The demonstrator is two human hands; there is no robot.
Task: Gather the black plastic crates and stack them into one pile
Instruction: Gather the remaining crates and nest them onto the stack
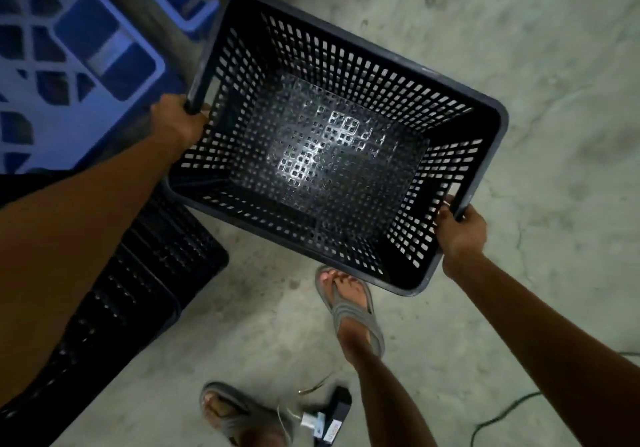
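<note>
Midway: black crate [332,148] carried, left hand [178,122] and right hand [459,230] gripping rim; black pile [145,284] beside, stacking pending.

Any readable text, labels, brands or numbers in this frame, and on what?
None legible.
White label on the small dark object on the floor by the feet: print too small and blurred to read.
Held black crate: only glare on its base, no lettering visible.
Blue crates: no markings visible.

Floor [485,48]: pale grey concrete, mottled, dimly lit. Blue plastic pallets [69,65] at ten o'clock. Dark cable [498,415] at five o'clock.
</note>
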